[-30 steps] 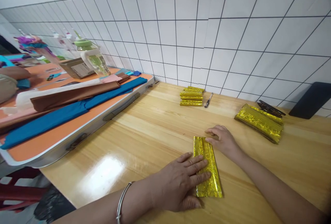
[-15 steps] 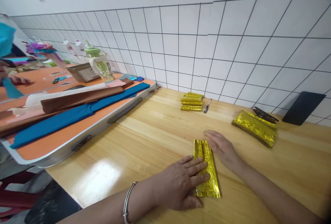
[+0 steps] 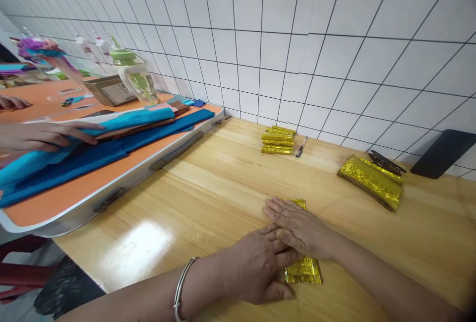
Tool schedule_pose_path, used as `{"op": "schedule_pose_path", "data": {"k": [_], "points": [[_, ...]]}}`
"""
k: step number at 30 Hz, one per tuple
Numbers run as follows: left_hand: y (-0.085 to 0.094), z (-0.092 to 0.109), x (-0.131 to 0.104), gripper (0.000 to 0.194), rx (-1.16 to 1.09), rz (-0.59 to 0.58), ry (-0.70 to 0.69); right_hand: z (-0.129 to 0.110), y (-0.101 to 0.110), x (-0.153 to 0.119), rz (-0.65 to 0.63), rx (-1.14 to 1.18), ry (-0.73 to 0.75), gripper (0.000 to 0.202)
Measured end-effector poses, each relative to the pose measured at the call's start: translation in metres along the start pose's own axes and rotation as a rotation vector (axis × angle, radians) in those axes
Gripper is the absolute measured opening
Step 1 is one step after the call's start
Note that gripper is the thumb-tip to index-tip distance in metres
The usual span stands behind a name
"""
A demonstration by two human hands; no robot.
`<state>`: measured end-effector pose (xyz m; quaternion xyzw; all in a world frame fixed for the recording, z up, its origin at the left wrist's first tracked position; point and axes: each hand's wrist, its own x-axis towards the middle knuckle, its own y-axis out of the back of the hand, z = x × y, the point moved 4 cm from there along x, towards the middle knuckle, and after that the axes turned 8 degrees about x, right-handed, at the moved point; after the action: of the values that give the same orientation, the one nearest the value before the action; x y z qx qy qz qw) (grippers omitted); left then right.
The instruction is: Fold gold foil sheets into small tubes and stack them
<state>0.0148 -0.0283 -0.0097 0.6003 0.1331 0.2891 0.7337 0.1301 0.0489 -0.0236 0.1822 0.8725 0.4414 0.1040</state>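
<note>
A folded strip of shiny gold foil (image 3: 305, 270) lies on the wooden table, mostly covered by both hands. My left hand (image 3: 256, 262), with a silver bangle at the wrist, rests flat on its lower part, fingers stretched out. Across the upper part lies my right hand (image 3: 297, 225), palm down and fingers extended, its thumb over the left fingertips. Farther back sit several narrow folded gold foil strips (image 3: 277, 141) and a pen (image 3: 302, 147). To the right is a stack of wider gold foil sheets (image 3: 372, 183).
A dark hair claw (image 3: 386, 162) and a black phone-like slab (image 3: 444, 153) stand by the tiled wall. At left, an orange-topped table (image 3: 37, 218) holds coloured paper, a small cardboard box (image 3: 109, 90) and a green-lidded bottle (image 3: 137, 76). Another person's hand (image 3: 48, 136) lies on the blue paper.
My right hand has moved left from beside the foil strip onto its upper part. My left hand stays on it. The other person's hand has laid bright blue paper on the pile.
</note>
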Motion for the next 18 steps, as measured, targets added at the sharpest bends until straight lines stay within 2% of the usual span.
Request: {"op": "schedule_pose_path", "data": {"k": [7,15,18], "points": [[0.001,0.001,0.0,0.063,-0.015,-0.039,-0.009,0.024,0.007,0.019,-0.001,-0.154,-0.054,0.055],[-0.002,0.01,0.0,0.064,0.015,-0.077,-0.024,0.025,0.007,0.018,0.017,-0.19,-0.093,0.054],[-0.007,0.016,-0.002,0.07,0.022,-0.091,0.002,0.027,0.005,0.018,0.035,-0.204,-0.085,0.054]]}}
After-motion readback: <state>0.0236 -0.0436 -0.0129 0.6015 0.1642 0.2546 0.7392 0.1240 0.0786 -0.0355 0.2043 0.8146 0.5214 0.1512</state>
